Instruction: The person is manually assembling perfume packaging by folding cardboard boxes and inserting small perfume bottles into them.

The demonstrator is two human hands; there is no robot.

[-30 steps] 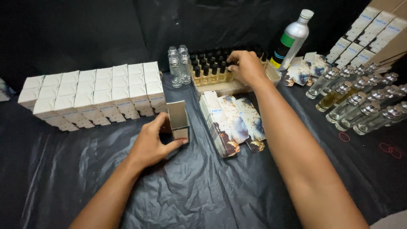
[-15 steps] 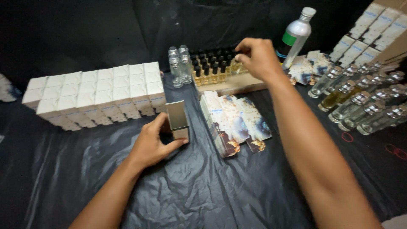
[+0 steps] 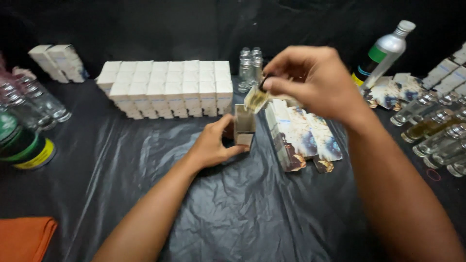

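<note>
Since a moment ago the right hand (image 3: 315, 80) has carried a small amber vial (image 3: 256, 98), pinched in its fingers and tilted neck-up, to just above the open carton (image 3: 244, 127), which the left hand (image 3: 213, 145) grips upright.
</note>
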